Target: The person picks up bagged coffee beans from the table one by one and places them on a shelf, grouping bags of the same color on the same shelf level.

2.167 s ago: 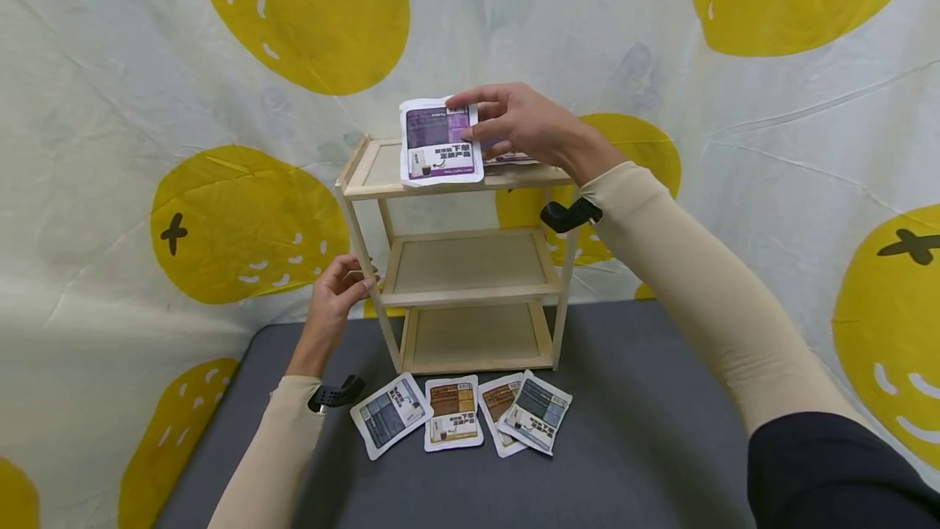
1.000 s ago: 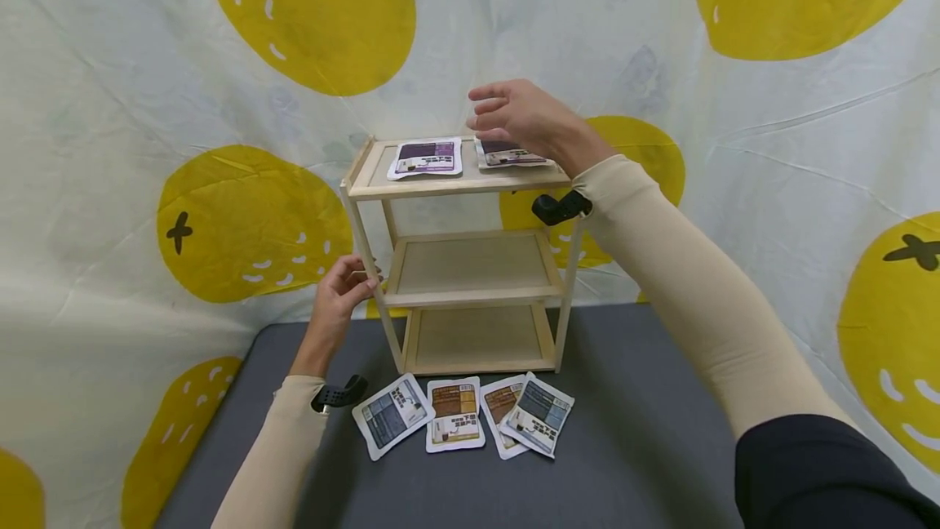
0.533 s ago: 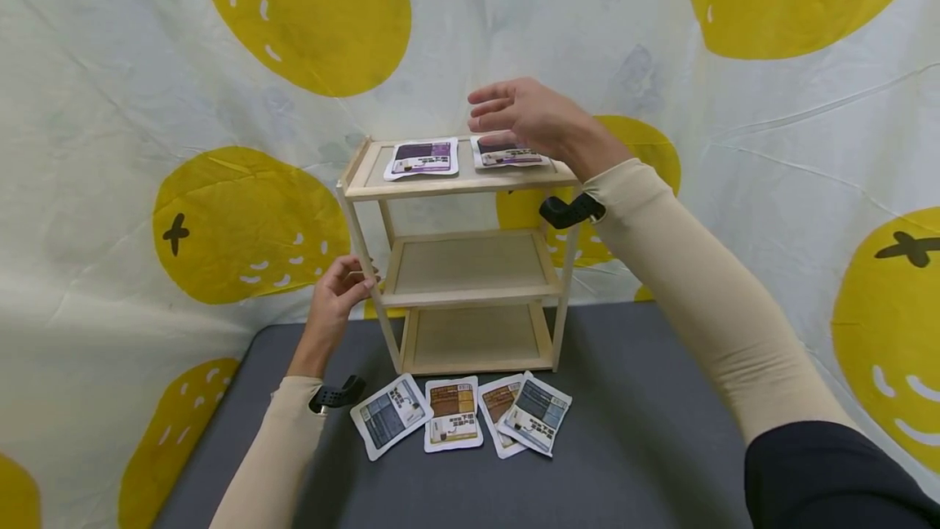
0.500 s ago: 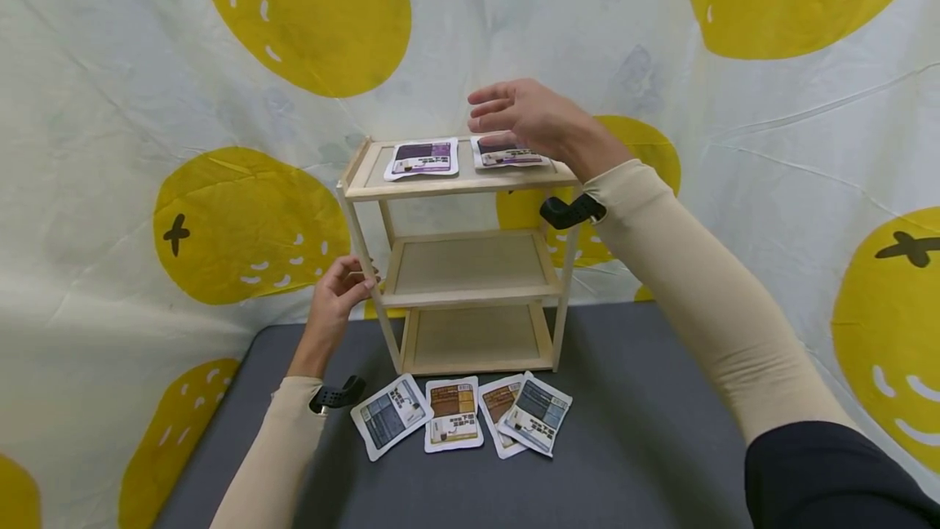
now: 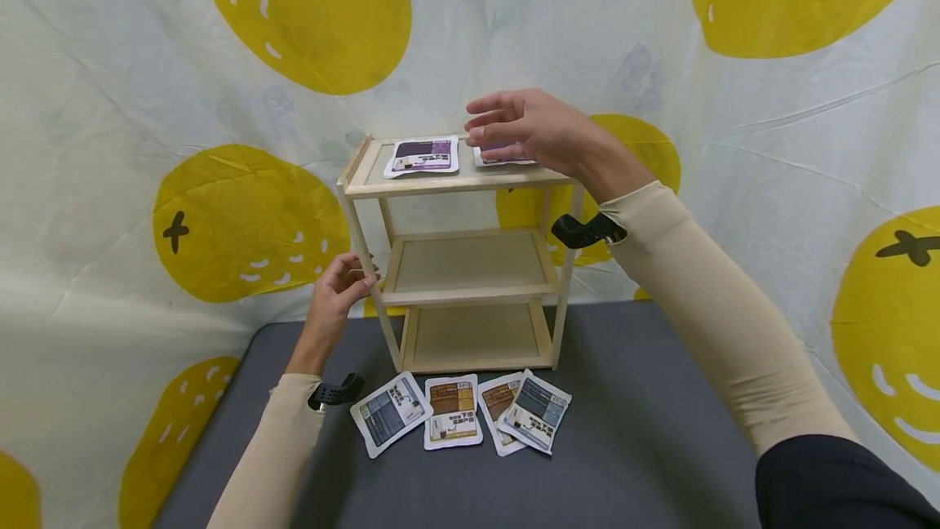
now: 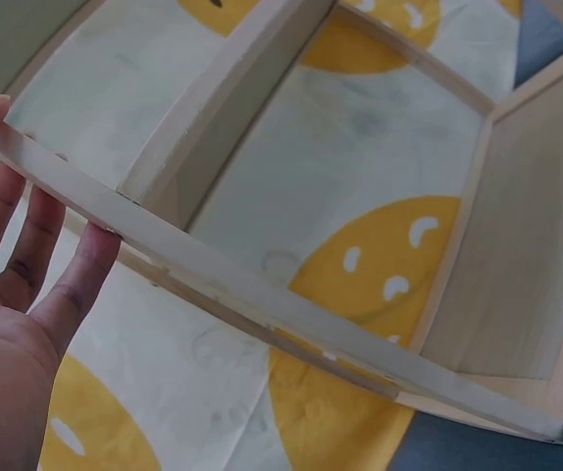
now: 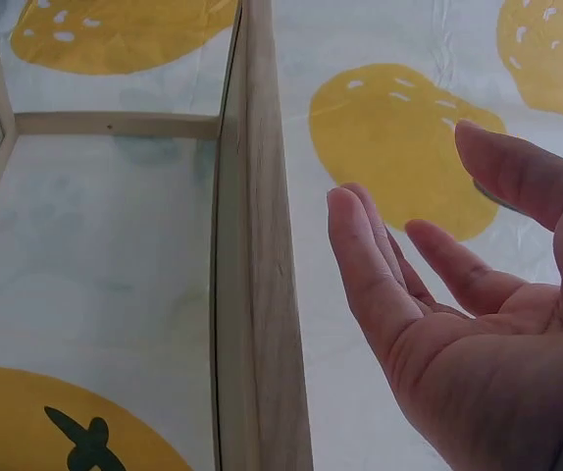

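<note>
In the head view a three-tier wooden shelf (image 5: 470,264) stands on the dark table. My left hand (image 5: 330,300) grips its left front post (image 6: 262,280), thumb on one side and fingers on the other in the left wrist view. Above the top tier my right hand (image 5: 547,129) hovers with relaxed, spread fingers and holds nothing; the right wrist view shows the same hand (image 7: 458,343) beside the wooden edge. On that tier lie two purple-and-white sachets: the left sachet (image 5: 423,157) in full sight, the right sachet (image 5: 507,162) partly hidden behind my fingers.
Several sachets lie on the dark table (image 5: 624,398) before the shelf: a blue-grey sachet (image 5: 392,415), a brown sachet (image 5: 453,412), and another brown one (image 5: 499,400) overlapped by a dark blue-grey sachet (image 5: 538,412). A curtain (image 5: 514,23) with yellow fruit prints hangs behind.
My right hand has let go of the left purple sachet, which now lies flat on the top tier. Since then that hand has shifted slightly right and lower. The left hand stays put.
</note>
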Action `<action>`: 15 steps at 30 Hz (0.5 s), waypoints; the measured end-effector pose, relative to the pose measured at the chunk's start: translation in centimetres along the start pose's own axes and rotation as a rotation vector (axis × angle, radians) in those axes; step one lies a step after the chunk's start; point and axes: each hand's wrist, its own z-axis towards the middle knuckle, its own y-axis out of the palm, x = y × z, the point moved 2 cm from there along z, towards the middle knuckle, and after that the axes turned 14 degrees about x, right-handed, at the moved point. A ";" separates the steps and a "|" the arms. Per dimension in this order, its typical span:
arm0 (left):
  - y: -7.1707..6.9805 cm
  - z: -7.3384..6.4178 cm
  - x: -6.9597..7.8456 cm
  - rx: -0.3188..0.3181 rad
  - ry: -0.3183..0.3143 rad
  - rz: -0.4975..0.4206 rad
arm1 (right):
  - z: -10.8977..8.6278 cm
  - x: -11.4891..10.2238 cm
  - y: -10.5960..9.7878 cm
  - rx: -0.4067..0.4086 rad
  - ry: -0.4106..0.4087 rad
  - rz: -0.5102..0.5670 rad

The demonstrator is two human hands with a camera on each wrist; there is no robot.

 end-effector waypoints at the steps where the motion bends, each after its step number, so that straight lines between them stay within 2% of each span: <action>1: 0.0 0.0 0.0 -0.006 0.003 -0.001 | -0.3 0.0 0.1 -0.004 -0.003 0.007; 7: -0.1 0.0 0.2 -0.037 0.012 -0.001 | -1.9 0.3 0.7 -0.042 -0.035 0.039; 11: -0.1 -0.1 0.3 -0.032 0.013 -0.011 | -3.1 0.9 1.0 -0.063 -0.052 0.054; 15: -0.1 -0.2 0.3 -0.029 0.017 -0.017 | -4.1 1.6 1.3 -0.081 -0.106 0.031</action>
